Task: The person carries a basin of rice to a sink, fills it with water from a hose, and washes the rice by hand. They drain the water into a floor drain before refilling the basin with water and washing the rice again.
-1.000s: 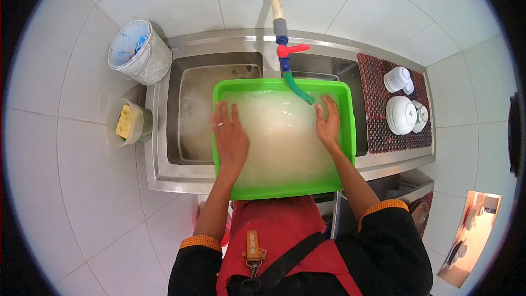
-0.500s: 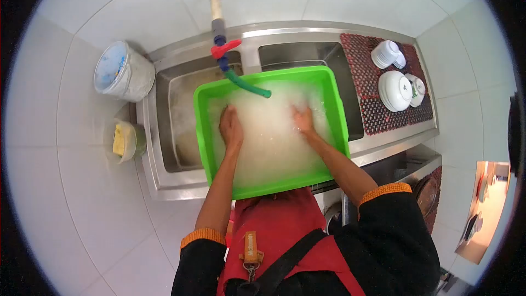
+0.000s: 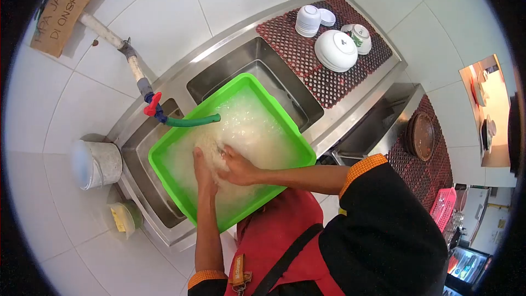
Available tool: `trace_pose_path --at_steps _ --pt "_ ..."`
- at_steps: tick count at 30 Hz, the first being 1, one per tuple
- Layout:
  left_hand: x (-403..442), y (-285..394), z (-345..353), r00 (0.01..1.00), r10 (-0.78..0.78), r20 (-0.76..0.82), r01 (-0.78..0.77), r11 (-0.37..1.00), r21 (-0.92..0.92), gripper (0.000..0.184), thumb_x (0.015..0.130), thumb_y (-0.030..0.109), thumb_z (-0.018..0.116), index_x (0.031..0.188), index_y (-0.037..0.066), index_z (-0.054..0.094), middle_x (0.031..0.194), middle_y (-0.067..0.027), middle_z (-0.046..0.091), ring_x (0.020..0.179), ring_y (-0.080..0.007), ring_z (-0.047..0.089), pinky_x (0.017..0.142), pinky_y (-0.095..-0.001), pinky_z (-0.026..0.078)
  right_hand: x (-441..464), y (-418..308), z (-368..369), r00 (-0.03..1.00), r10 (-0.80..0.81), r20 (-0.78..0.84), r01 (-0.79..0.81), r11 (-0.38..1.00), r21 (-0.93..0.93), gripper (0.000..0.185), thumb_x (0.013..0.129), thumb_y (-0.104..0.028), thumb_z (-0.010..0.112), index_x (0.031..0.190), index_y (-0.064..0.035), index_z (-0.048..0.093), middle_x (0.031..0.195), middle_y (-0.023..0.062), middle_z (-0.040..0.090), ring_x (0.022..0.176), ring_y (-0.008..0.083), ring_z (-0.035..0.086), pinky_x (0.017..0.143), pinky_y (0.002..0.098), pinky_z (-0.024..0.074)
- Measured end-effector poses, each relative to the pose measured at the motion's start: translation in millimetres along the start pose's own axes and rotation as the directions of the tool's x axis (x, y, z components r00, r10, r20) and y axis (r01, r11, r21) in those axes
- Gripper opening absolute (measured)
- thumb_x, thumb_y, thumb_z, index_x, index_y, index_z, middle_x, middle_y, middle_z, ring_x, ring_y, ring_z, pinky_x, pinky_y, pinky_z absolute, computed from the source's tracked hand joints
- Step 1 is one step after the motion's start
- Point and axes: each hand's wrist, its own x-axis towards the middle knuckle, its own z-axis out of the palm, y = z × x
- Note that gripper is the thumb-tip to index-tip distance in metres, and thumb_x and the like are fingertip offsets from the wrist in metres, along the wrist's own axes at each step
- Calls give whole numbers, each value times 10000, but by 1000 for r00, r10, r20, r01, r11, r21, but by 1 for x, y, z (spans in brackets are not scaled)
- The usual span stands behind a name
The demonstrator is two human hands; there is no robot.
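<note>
A green plastic basin (image 3: 284, 116) full of cloudy whitish water rests over the sink. Inside it, my left hand (image 3: 204, 172) and my right hand (image 3: 240, 169) are cupped close together, partly in the water. Between them is a heap of pale, wet grains that looks like rice (image 3: 208, 143). The fingers of both hands curl around this heap, with some fingertips hidden by grains and water. Just above the basin ends a green hose (image 3: 189, 121), fed from a pipe with a red valve handle (image 3: 153, 104).
White bowls (image 3: 335, 50) and cups (image 3: 308, 21) lie upside down on a red-brown perforated mat (image 3: 323, 85) at the right. A white bucket (image 3: 104, 164) and a tub with a yellow sponge (image 3: 123, 218) stand left. Brown plates (image 3: 422, 137) and a pink basket (image 3: 442, 208) are farther right.
My hands, apart in the water before, have come together and gathered a heap of rice between them. The view has turned, so the basin appears tilted and more of the right side shows.
</note>
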Motion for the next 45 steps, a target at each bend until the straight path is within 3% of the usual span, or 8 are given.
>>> trace_pose_path --at_steps 6,12,14,21,26,29,33,45 --pt "-35 52 -45 845 -15 534 -495 355 793 710 832 282 666 1394 12 326 1426 -201 351 1325 -343 328 1095 -424 249 -25 -29 -87 740 -129 660 412 863 -293 816 743 -247 682 1442 -149 271 1388 226 339 1257 399 372 1020 501 329" --pt "-57 17 -76 885 -41 464 -433 -442 786 454 759 209 687 1162 23 591 1227 -255 535 1184 -390 485 1059 -486 295 -3 -32 -85 597 -41 801 532 768 -356 766 763 -275 650 1435 -243 286 1385 181 392 1213 361 445 932 558 390" --pt "-48 11 -66 919 -254 302 -393 -515 762 245 762 159 600 952 29 681 1052 -222 630 1023 -350 585 1011 -477 347 12 -37 -73 304 446 842 186 839 -511 717 792 -233 614 1430 -270 290 1376 176 414 1231 338 441 965 521 391" --pt "-12 -74 -97 956 -236 175 -224 -199 954 191 741 109 522 785 32 692 921 -178 663 898 -298 618 917 -460 388 -77 359 108 335 -370 866 696 717 37 620 837 -201 549 1402 -97 317 1349 206 441 1230 370 439 1027 480 365" --pt "-2 -62 -66 906 281 316 -274 -181 945 186 694 49 565 841 -2 666 941 -210 637 849 -352 587 906 -444 391 -15 302 101 924 -150 353 310 833 -458 386 765 -54 564 1148 -8 572 1225 222 549 1078 341 564 908 424 455" --pt "9 -47 -54 801 506 320 -460 178 870 244 685 53 621 922 -8 628 922 -222 616 894 -388 571 874 -470 430 51 2 -1 752 331 570 120 781 -612 337 777 -57 574 1109 1 588 1117 232 589 1064 401 537 918 445 436" --pt "-25 -5 -34 814 552 178 -437 382 815 262 701 99 647 938 -5 610 908 -225 609 901 -397 577 779 -478 491 48 -22 -26 819 -396 416 444 896 -23 375 692 -53 674 1058 -6 609 1029 184 623 1001 357 571 867 401 470" --pt "-55 2 -59 880 346 325 -328 -53 943 566 793 238 644 1250 -44 466 1204 -304 504 1095 -405 529 939 -447 434 28 -9 -123 775 -40 631 366 843 -395 579 730 -154 723 1232 -2 478 1238 247 461 1183 403 420 1017 455 337"
